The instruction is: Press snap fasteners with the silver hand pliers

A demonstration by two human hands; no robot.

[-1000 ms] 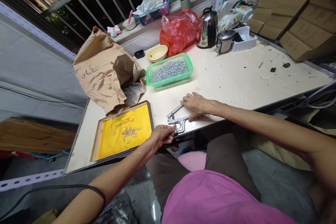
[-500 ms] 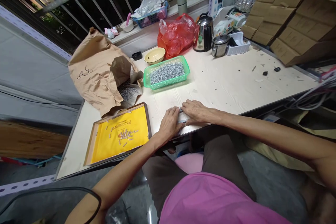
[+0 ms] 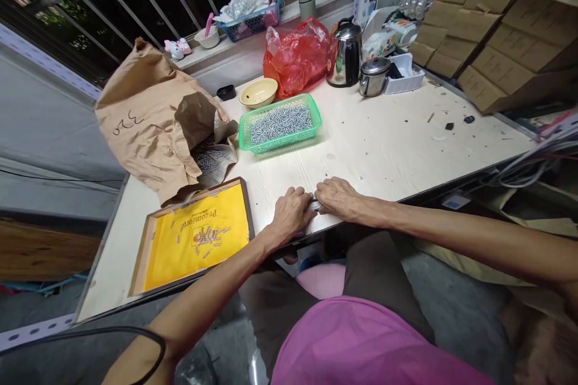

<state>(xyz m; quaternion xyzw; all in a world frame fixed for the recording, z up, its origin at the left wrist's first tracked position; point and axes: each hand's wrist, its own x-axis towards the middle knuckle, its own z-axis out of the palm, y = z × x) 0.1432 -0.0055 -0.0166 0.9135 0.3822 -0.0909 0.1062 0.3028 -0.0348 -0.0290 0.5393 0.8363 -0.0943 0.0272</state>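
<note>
At the table's front edge, my left hand [image 3: 291, 210] and my right hand [image 3: 339, 200] meet with fingers curled. Between them they grip a small, flat grey piece [image 3: 315, 205], mostly covered by the fingers, so its kind cannot be made out. To the left lies a shallow tray [image 3: 247, 207] lined with a yellow sheet [image 3: 169, 252], on which small metal pins [image 3: 206, 237] are scattered. Beyond my hands stands a green plastic basket [image 3: 280, 145] full of similar short metal pins [image 3: 282, 123].
A torn brown paper bag [image 3: 139, 114] with more metal pieces spills open at the left. Behind are a cream bowl [image 3: 259, 94], a red plastic bag [image 3: 295, 60], a kettle [image 3: 347, 54] and a steel pot [image 3: 374, 81]. Cardboard boxes [image 3: 478, 30] are stacked at right.
My hands have drawn closer together around the grey piece, and less of it shows. The whole view has shifted slightly, with the table things sitting a little further left.
</note>
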